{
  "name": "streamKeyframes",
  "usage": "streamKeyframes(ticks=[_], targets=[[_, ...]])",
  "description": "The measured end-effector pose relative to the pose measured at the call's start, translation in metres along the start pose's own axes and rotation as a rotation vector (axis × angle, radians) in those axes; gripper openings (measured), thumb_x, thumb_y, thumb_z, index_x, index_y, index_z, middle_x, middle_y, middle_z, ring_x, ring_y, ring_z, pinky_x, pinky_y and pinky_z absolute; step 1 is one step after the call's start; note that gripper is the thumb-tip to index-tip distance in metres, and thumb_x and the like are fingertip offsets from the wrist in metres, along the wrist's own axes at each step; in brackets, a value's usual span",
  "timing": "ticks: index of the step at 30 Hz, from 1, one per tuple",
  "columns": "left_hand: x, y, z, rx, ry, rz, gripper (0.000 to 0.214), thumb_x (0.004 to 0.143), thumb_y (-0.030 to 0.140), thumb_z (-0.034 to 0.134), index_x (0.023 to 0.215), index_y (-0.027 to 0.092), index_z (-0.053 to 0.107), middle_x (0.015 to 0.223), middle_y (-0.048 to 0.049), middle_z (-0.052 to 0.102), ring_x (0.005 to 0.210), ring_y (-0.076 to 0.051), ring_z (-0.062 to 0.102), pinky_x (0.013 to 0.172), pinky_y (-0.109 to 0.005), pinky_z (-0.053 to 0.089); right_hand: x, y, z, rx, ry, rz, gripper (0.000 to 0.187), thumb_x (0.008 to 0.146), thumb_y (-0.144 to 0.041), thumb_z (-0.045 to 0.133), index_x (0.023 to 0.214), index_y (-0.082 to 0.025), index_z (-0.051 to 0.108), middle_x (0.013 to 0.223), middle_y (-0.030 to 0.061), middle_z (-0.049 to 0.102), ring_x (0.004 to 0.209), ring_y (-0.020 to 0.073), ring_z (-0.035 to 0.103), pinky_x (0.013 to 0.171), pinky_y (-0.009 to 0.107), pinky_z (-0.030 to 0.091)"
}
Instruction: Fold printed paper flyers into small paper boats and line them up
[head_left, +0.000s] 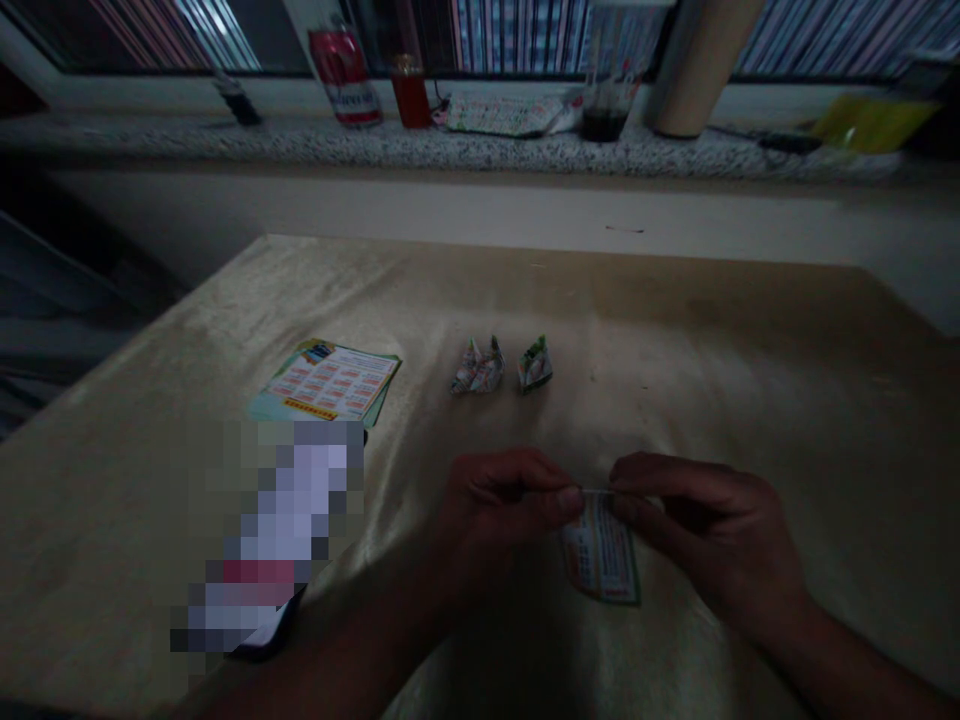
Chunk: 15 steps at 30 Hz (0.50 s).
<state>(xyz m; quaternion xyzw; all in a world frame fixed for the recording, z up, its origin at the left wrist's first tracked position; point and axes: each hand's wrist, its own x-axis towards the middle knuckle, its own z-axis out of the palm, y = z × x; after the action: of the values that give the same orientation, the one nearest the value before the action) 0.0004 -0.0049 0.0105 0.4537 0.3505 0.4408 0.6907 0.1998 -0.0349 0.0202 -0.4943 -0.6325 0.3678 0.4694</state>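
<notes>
My left hand (pixel 502 505) and my right hand (pixel 697 520) pinch the top edge of a small printed paper piece (pixel 601 555) just above the table, near its front edge. The paper hangs down between the two hands, its fingers closed on it. Beyond the hands, on the tan tablecloth (pixel 675 350), lie two folded paper figures: one (pixel 477 367) on the left and one (pixel 535 364) on the right. A stack of printed flyers (pixel 328 383) lies flat to the left.
A blurred-out object (pixel 270 540) lies on the table left of my left arm. On the stone windowsill (pixel 450 145) behind stand a red can (pixel 346 65), a red cup (pixel 410 92), a dark glass (pixel 604 112), papers (pixel 510 113) and a yellow item (pixel 870 122).
</notes>
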Motion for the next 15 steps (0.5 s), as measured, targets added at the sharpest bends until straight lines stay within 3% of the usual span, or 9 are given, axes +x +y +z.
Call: streamKeyframes(ticks=[5, 10, 15], targets=[[-0.001, 0.0008, 0.0014, 0.047, 0.035, 0.082, 0.005, 0.075, 0.017, 0.081, 0.071, 0.018, 0.08, 0.068, -0.0013, 0.07, 0.063, -0.011, 0.062, 0.06, -0.022, 0.048, 0.0002, 0.0024, -0.0013, 0.033, 0.022, 0.01, 0.012, 0.077, -0.024, 0.083, 0.087, -0.029, 0.08, 0.077, 0.0007, 0.078, 0.066, 0.0174, 0.072, 0.06, 0.028, 0.06], [-0.0029, -0.0007, 0.0025, 0.094, 0.028, 0.131, 0.005, 0.078, 0.016, 0.08, 0.074, 0.018, 0.08, 0.07, -0.0015, 0.071, 0.065, -0.011, 0.064, 0.062, -0.021, 0.05, 0.0009, 0.0042, -0.0031, 0.045, -0.018, 0.011, 0.003, 0.083, -0.025, 0.079, 0.084, -0.027, 0.08, 0.079, 0.0021, 0.077, 0.072, 0.0176, 0.072, 0.06, 0.027, 0.058], [-0.0039, -0.0017, 0.005, 0.121, 0.027, 0.14, 0.003, 0.077, 0.017, 0.081, 0.074, 0.018, 0.08, 0.07, -0.0022, 0.072, 0.064, -0.012, 0.066, 0.061, -0.022, 0.052, 0.0004, 0.0058, -0.0051, 0.041, -0.054, -0.001, 0.006, 0.087, -0.025, 0.074, 0.083, -0.024, 0.078, 0.074, 0.0029, 0.072, 0.067, 0.0171, 0.068, 0.058, 0.029, 0.054]])
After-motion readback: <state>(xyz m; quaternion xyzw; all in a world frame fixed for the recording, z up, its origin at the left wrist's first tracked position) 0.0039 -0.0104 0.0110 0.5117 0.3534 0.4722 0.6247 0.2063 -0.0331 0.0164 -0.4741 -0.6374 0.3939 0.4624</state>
